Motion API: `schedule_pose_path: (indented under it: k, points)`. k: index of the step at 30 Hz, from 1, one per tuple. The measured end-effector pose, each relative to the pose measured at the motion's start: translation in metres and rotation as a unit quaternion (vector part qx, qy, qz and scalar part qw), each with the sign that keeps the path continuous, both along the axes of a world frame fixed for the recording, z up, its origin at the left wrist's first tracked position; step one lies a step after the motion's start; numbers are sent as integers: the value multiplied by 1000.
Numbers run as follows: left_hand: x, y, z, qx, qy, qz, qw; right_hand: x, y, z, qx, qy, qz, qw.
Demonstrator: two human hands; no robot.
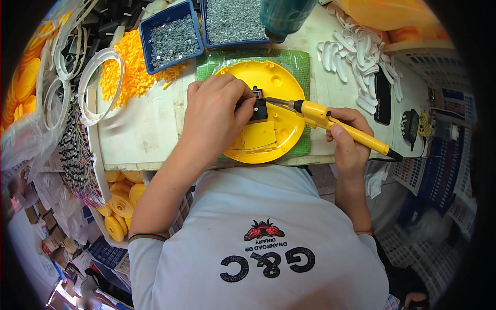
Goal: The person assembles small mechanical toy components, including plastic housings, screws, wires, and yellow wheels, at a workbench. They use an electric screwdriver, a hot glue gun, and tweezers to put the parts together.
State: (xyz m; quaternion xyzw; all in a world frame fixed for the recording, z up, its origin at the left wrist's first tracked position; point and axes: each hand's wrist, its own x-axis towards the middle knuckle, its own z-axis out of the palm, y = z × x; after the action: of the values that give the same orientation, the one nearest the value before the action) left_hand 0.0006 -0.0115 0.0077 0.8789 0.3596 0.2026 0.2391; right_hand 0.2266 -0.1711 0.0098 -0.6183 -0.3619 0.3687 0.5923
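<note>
A round yellow plastic housing [290,129] lies on a green mat [303,145] in front of me, its inner side up. Set in its middle is a small black component [260,111] with metal contacts at its upper end. My right hand [352,142] grips the yellow handle of a soldering iron [314,112], whose tip points left and reaches those contacts. From the left, my left hand [219,103] bends over the housing, thumb and fingers pinched beside the contacts. Whatever sits between its fingertips is too small and covered to make out.
Blue bins [178,58] of small metal parts stand behind the mat, with orange plastic pieces [126,72] heaped left. A teal power tool [287,15] hangs above. White curved parts [356,54] and a black phone [383,98] lie right. Bundled wires [77,155] line the left edge.
</note>
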Motion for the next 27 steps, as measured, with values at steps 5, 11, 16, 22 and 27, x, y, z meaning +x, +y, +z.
schedule_pose_path:
  k: [5,11,16,22,27]
  points:
    - [0,1,-1,-4,5,5,1000,2,9,11,-1,-17,34,999]
    - [1,1,1,-5,14,7,1000,4,12,13,10,-25,25,999]
    - [4,1,2,-6,21,-1,1000,21,-2,12,36,-31,-41,998]
    - [3,5,-2,-10,28,-6,1000,52,-42,20,104,-76,-186,974]
    - [2,2,3,-35,34,8,999,120,-91,24,170,-145,-411,884]
